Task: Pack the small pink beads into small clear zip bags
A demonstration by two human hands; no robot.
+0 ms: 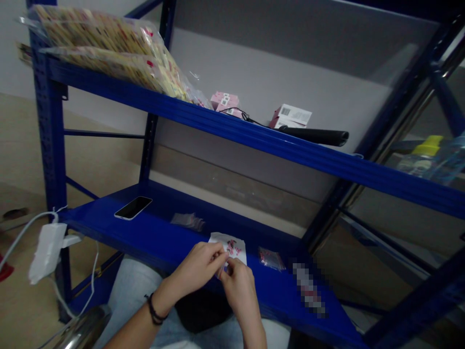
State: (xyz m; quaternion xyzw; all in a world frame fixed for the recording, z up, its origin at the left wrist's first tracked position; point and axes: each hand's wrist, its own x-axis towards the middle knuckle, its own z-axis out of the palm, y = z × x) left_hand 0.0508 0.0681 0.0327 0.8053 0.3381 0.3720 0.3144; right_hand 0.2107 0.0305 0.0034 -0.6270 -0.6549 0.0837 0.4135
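Deep blue shelving, with pinks, reds and yellows dotted over it.
We see solid blue on the shelving (145, 237), plain white on the paper (218, 237), and red, pink and near-black on the small pieces (232, 248) over it; the right-hand packet (271, 258) is clear, flecked with red, and the left-hand packet (185, 221) a hazy, pinkish grey. Our phone (133, 208) pairs a black screen with a pale rim, our jeans (138, 281) are washed-out light blue, and our bracelet (154, 312) is black. Above, we find yellow striped with red in the big clear bags (105, 43), pink cartons (225, 100) with white, black-marked labels, and a bright yellow cap (432, 144).
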